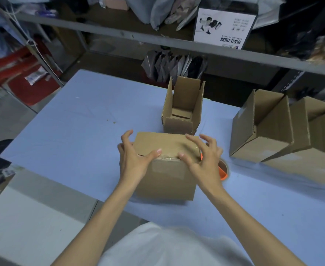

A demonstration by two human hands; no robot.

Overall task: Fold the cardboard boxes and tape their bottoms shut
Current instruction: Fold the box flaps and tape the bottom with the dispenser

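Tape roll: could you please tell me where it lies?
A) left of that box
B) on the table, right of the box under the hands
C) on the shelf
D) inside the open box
B: the tape roll lies on the table beside the box, partly behind the right hand.

- cardboard box (165,177): plain brown
- table (81,121): pale blue
- tape roll (224,172): orange inside
- shirt (167,246): white
- crates (23,89) on the left: red
- carton (223,27) on the shelf: white with black print
- bags (173,66) behind: grey and black
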